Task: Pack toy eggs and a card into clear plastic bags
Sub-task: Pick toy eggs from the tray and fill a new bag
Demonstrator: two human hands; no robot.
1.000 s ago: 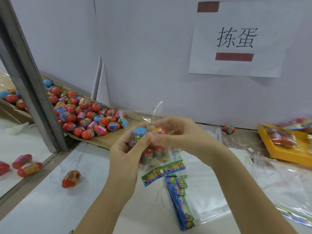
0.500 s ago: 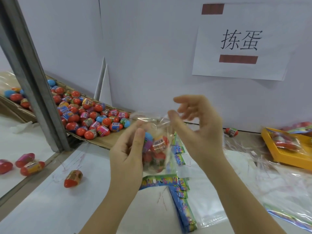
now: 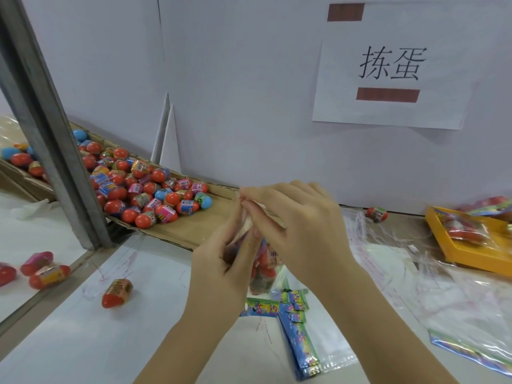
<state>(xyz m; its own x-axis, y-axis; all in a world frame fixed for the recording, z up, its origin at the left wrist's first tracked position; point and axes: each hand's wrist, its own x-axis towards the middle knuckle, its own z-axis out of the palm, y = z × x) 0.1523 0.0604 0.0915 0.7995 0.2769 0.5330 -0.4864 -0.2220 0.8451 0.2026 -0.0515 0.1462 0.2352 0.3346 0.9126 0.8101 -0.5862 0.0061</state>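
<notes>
A clear plastic bag filled with toy eggs hangs between my hands above the white table. My left hand pinches the bag's gathered top from the left. My right hand pinches the same top from the right, fingertips meeting the left ones. A colourful card shows at the bag's bottom. The eggs inside are mostly hidden by my hands.
A cardboard tray heaped with toy eggs lies left. One loose egg lies on the table, another by the wall. A stack of cards and empty bags lie right, near a yellow tray. A metal post stands left.
My right hand, open and lifted half a second ago, has come down and closed on the bag's top beside the left fingers. The bag's mouth is now gathered.
</notes>
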